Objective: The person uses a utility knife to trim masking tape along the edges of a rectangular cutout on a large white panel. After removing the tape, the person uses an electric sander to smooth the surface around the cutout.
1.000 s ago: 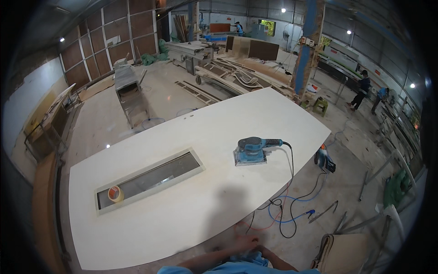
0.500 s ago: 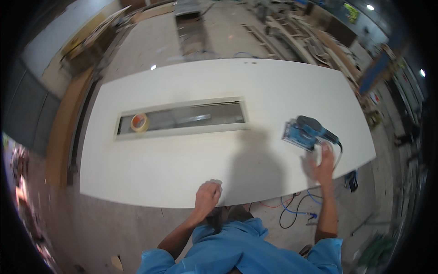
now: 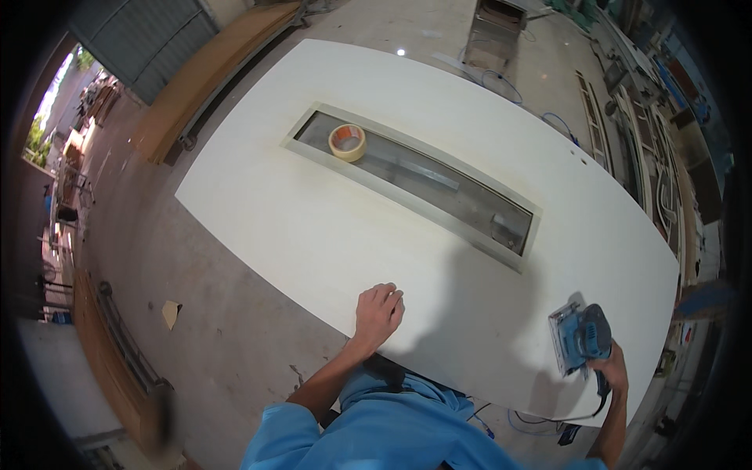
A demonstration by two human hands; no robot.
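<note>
A large white door panel (image 3: 298,227) lies flat before me, with a long glazed window framed in pale trim (image 3: 415,202). My left hand (image 3: 380,315) rests on the panel by its near edge, holding nothing, fingers loosely bent and slightly apart. At the right end, a blue and black electric sander (image 3: 581,337) sits tipped on its side, its flat pad facing left. Around the sander's rear end, where the cord (image 3: 603,395) comes out, my right hand (image 3: 614,365) is closed; some of its fingers are hidden. A roll of masking tape (image 3: 354,151) lies on the window glass.
Cords and a blue hose (image 3: 533,423) trail on the floor beside the near right edge. Stacked brown boards (image 3: 211,74) stand beyond the panel's left end. Wooden frames (image 3: 646,164) lie at the far right. A shadow falls across the panel's middle.
My view has turned left, so the panel appears rotated. My right hand, earlier spread beside the sander, has closed on its rear end. My left hand still rests near the panel's edge.
</note>
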